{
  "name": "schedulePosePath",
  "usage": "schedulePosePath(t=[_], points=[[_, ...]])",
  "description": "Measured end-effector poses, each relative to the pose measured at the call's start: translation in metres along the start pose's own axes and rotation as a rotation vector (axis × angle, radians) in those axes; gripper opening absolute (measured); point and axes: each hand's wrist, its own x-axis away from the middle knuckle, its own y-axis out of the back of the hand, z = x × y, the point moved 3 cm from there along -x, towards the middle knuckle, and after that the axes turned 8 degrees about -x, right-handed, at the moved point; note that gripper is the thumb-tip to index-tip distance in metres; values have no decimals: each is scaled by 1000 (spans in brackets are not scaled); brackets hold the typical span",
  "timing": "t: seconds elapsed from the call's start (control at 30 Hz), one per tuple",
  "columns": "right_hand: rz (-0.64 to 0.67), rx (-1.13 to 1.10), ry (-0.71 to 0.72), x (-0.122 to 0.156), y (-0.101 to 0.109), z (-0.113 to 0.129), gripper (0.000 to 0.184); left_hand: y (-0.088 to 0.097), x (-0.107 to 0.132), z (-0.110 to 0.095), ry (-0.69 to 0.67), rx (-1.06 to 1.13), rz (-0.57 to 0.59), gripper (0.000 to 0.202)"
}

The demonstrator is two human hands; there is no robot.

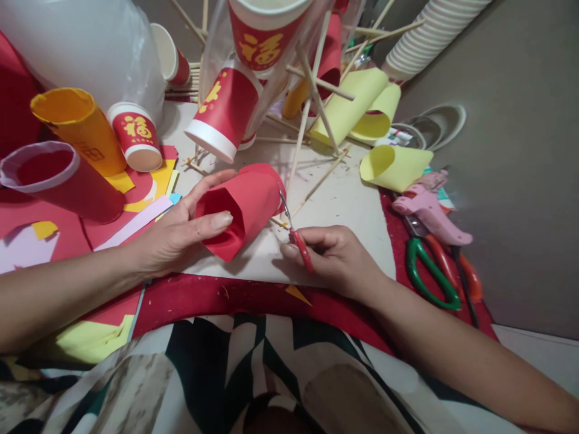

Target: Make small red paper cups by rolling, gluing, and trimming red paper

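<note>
My left hand is closed around a red paper tube, its thumb inside the near open end. The tube lies tilted just above the white work surface. In my right hand is a small pair of scissors with red handles. Their blades touch the far rim of the tube, at its right side. Behind the tube stands a frame of wooden sticks, with red and white paper cups wrapped in clear plastic beside it.
At left stand an orange paper tube, a red tube with a pink rim and a paper cup. Rolled yellow paper, a pink glue gun and green-handled scissors lie right. A stack of cups leans behind.
</note>
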Motion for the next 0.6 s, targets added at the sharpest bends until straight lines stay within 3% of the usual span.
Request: schedulePosePath(t=[0.23, 0.4, 0.6], points=[[24, 7, -6, 0, 1, 0, 62, -6, 4, 3, 28, 37, 132, 44], [23, 1, -36, 0, 1, 0, 61, -10, 5, 2, 89, 147, 103, 38], [60, -31, -76, 1, 0, -2, 63, -16, 8, -2, 106, 177, 93, 46]])
